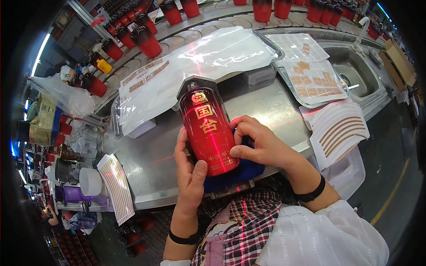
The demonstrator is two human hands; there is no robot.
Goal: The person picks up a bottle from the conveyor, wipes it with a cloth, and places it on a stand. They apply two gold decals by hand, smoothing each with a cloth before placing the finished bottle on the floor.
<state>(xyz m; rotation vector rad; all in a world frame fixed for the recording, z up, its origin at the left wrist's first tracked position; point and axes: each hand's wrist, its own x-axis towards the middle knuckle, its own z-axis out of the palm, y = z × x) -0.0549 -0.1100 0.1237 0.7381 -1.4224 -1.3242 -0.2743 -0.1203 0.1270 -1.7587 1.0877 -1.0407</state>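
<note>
Bench [148,179]; black-to-red bottle [208,137], glass perhaps

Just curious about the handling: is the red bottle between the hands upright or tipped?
Tipped back: the red bottle has its neck pointing forward and its lettered front facing up toward the camera.

The left hand [188,175] and right hand [262,142] are bare, a black band [184,238] circling the left forearm, a second band [314,190] the right. The top [328,235] is white (textured lines run through it); the apron [255,221] is dark red, white and near-black check, with a pinkish panel [214,250].
</note>
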